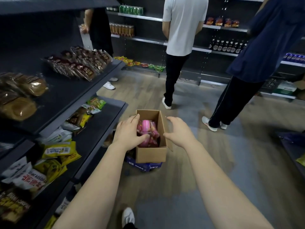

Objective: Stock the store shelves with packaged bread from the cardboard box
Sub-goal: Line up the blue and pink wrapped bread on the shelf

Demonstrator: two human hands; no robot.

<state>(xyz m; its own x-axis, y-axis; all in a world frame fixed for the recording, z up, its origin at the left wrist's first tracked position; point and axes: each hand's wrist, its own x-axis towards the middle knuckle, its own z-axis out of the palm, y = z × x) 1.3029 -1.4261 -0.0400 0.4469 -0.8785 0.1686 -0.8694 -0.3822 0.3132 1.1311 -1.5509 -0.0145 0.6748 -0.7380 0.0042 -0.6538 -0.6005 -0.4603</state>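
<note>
Inside the cardboard box (151, 154), the left hand (127, 133) lay open over the left side, its thumb resting on the pink bread packs (148, 129) without yet closing round one. The right hand (177, 131) hovered released, fingers spread, just beside the box's right flap; whether it touched could not be told. The step in hand looked like picking out a pack. The next move would call for gripping one pack and lifting it to the shelf (105, 75) on the left. One box stood on one blue carton (143, 166). The packs overlapped: at least three, no exact count. Three other people (181, 30) stood along the aisle.
</note>
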